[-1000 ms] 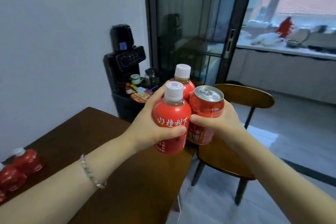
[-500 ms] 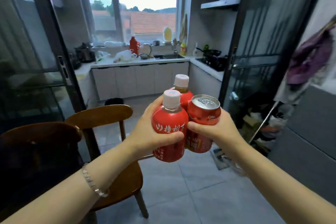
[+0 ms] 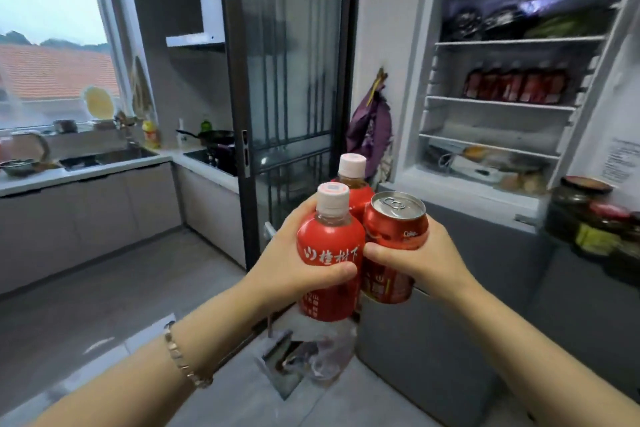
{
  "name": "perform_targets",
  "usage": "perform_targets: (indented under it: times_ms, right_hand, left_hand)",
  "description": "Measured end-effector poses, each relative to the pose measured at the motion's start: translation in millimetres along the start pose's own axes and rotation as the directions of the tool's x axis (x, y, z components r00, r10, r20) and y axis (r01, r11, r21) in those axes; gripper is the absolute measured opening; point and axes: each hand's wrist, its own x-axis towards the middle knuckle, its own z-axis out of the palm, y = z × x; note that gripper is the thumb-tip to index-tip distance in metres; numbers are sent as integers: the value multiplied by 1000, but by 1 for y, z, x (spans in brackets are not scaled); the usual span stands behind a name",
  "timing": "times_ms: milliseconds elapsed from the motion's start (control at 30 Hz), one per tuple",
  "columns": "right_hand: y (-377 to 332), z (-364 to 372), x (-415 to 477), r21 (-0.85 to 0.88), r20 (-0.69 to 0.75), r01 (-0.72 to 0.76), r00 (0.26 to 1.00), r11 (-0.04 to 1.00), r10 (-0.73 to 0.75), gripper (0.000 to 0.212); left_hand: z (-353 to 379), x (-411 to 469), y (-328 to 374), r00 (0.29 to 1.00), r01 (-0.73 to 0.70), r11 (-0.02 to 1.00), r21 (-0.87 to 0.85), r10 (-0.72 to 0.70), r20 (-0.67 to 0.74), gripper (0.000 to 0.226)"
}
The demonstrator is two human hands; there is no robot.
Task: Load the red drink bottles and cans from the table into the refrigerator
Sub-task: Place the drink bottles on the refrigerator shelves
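My left hand (image 3: 294, 263) grips a red drink bottle (image 3: 329, 260) with a white cap, held upright in front of me. Behind it a second red bottle (image 3: 353, 184) is squeezed between my hands; which hand bears it I cannot tell. My right hand (image 3: 426, 260) holds a red can (image 3: 394, 222) pressed against the bottles. The refrigerator (image 3: 426, 87) stands open at the upper right. A row of red bottles (image 3: 516, 85) lines its second shelf.
The open fridge door (image 3: 606, 163) at the far right carries dark jars (image 3: 595, 218) in its rack. A dark glass sliding door (image 3: 294, 80) stands left of the fridge, with a kitchen counter and sink (image 3: 104, 158) beyond. A dustpan and plastic bag (image 3: 304, 360) lie on the floor.
The view has swung right from the table and chairs past the kitchen to the open refrigerator. My hands hold the two bottles and the can in the same way.
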Motion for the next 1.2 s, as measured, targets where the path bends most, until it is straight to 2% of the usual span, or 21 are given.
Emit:
perform_targets:
  times_ms: [133, 333, 500, 667, 767, 900, 1067, 1200]
  right_hand:
    - [29, -41, 81, -67, -142, 9, 990, 998, -18, 66]
    - [50, -94, 162, -127, -302, -21, 953, 992, -19, 65]
    - [79, -165, 230, -185, -417, -18, 907, 983, -62, 56]
    - [102, -226, 280, -212, -449, -17, 890, 977, -82, 56]
    - [116, -286, 336, -245, -423, 3, 899, 970, -110, 49]
    - [128, -355, 408, -264, -424, 45, 892, 963, -158, 56]
    - [143, -416, 487, -276, -436, 106, 872, 955, -222, 45]
    - [150, -453, 543, -301, -421, 104, 877, 948, -230, 42]
  left_hand:
    - [4, 118, -38, 988, -48, 997, -55, 55, 143, 89]
    - [29, 248, -69, 944, -108, 983, -146, 147, 296, 71]
    - [76, 361, -95, 873, -189, 960, -208, 261, 412, 65]
    - [117, 438, -120, 860, -208, 951, -227, 289, 421, 64]
    - [156, 511, -134, 871, -200, 943, -266, 296, 393, 68]
    - [194, 596, -135, 876, -246, 931, -270, 333, 349, 68]
    - [219, 690, -137, 874, -314, 916, -248, 381, 301, 74]
    - [233, 756, -144, 880, -306, 910, -279, 382, 282, 69]
